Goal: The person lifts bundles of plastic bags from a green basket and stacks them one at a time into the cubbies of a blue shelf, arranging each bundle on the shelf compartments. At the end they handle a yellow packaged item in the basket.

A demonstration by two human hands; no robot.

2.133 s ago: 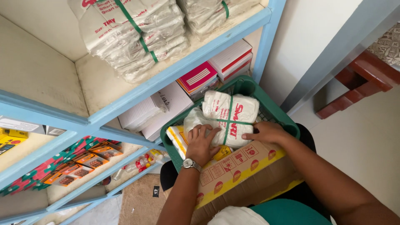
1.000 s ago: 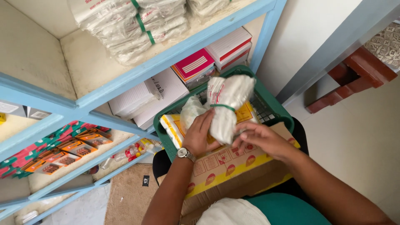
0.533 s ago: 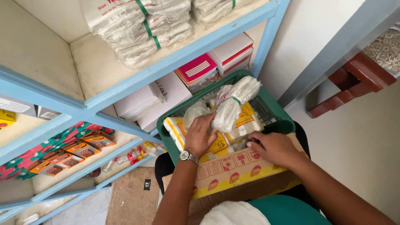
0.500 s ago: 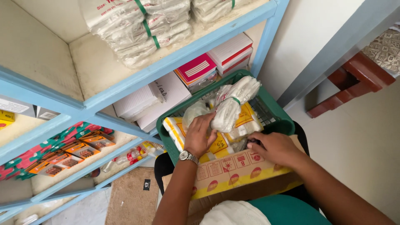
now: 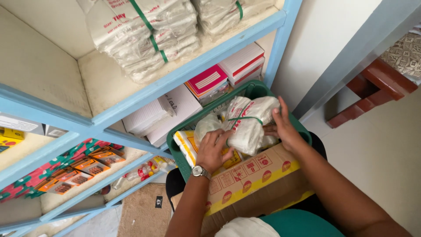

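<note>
Here my left hand [image 5: 215, 149] and right hand [image 5: 284, 127] both gripped the bundle of white bags [image 5: 251, 125] (tied with a green strap). It sat over the green basket [image 5: 245, 91], fingers curled around its sides.

The right hand [image 5: 285, 127] has come up off the cardboard box [image 5: 250, 175] to the white bundle [image 5: 250, 123] (green-banded), which now lies lower in the green basket [image 5: 302, 131].

a shop storeroom: blue shelves [image 5: 184, 79] stacked with bundled packets [image 5: 144, 35].
</note>
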